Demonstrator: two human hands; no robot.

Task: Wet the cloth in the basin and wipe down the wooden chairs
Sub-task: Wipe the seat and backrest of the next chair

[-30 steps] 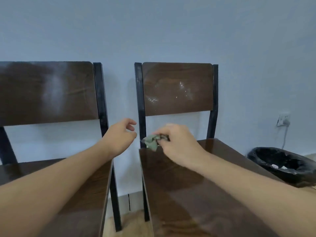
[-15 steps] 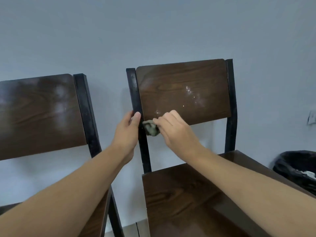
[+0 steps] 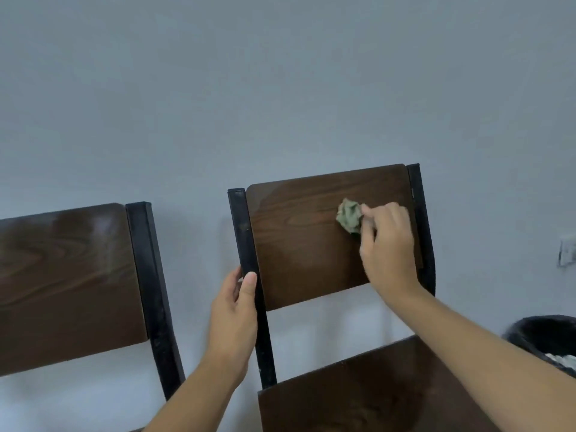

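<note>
Cloth [image 3: 349,215] moved up backrest [image 3: 299,241]; bin [image 3: 544,336] right, wall behind.

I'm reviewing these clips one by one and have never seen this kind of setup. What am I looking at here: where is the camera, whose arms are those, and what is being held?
There is no machine: a person wears a camera on the head, looking forward and down at their own bare hands. The right hand presses a crumpled green cloth against the wooden backrest of the right chair. The left hand grips that chair's black metal post. A second chair stands to the left, and a black bin sits at the far right.
</note>
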